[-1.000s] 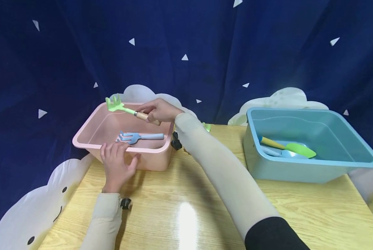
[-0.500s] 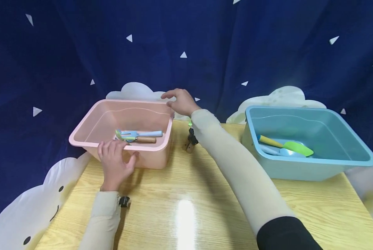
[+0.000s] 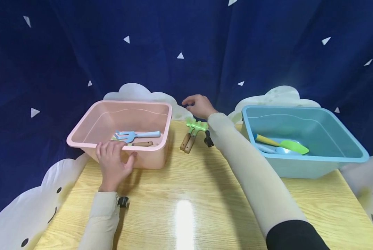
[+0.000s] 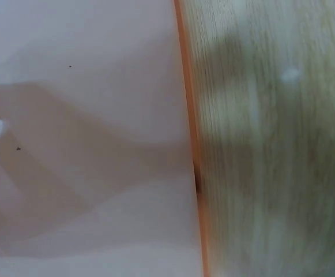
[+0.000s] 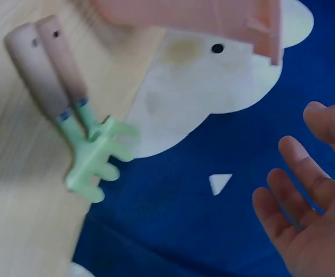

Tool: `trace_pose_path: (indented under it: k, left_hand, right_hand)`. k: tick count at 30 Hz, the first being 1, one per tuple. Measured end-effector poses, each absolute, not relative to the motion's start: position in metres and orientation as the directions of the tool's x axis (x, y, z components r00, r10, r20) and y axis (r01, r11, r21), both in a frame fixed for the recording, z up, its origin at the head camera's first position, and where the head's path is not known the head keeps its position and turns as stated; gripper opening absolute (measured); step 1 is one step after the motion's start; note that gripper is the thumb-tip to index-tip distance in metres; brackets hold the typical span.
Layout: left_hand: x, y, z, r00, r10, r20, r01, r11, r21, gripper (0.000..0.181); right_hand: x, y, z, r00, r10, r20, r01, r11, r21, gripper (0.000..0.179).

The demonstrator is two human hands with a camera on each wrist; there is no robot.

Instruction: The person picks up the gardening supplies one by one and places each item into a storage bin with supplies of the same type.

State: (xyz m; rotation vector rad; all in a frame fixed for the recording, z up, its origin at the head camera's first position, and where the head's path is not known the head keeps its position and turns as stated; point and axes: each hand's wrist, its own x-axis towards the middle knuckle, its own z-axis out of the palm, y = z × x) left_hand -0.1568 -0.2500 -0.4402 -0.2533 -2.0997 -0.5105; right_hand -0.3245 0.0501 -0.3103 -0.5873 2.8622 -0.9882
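My left hand (image 3: 112, 163) holds the front rim of the pink bin (image 3: 149, 158), fingers over the edge and thumb against its outer wall. Inside that bin lie a blue hand rake (image 3: 131, 136) and a wooden-handled hand rake (image 3: 144, 143), its head mostly hidden by the rim and fingers. Over the table's back edge, my right hand (image 3: 200, 106) is in the air with nothing in it, its fingers apart and loosely bent in the right wrist view. Just below it, two green hand rakes (image 5: 92, 167) with wooden handles lie side by side, heads overlapping.
On the right stands a blue bin (image 3: 299, 166) with a green-bladed trowel (image 3: 294, 147) and a light blue scoop (image 3: 283, 151) in it. A dark blue curtain (image 3: 174, 27) hangs behind the wooden table (image 3: 152, 208).
My right hand has let go of the wooden-handled green rake, which dropped into the pink bin, and has moved right to above the two rakes. My left hand stays on the rim.
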Motion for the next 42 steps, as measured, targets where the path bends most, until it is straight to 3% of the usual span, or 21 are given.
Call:
trace_pose_path:
  k: [13,20,28,32,42]
  left_hand:
    - [-0.161,-0.249,-0.439,-0.538,-0.013,0.843,0.365,0.898,0.247,0.043]
    - [-0.164,-0.250,-0.437,-0.524,-0.002,0.852,0.362,0.905,0.225,0.045]
    - [-0.160,-0.250,-0.440,-0.533,-0.012,0.846,0.367,0.898,0.244,0.044]
    - [-0.157,-0.250,-0.442,-0.533,-0.015,0.846,0.366,0.897,0.246,0.044]
    - [-0.155,-0.249,-0.440,-0.534,-0.016,0.845,0.361,0.900,0.245,0.044]
  right_hand:
    - [-0.317,0.082,-0.394,-0.948,-0.302,-0.098,-0.193,0.793,-0.578,0.035]
    - [-0.312,0.089,-0.426,-0.956,-0.266,-0.120,-0.160,0.820,-0.550,0.034]
    - [-0.298,0.074,-0.465,-0.984,-0.073,-0.162,0.009,0.891,-0.453,0.036]
    - [-0.295,0.066,-0.474,-0.992,0.015,-0.128,0.069,0.899,-0.432,0.040]
    - [-0.292,0.057,-0.469,-0.986,0.045,-0.163,0.119,0.867,-0.484,0.042]
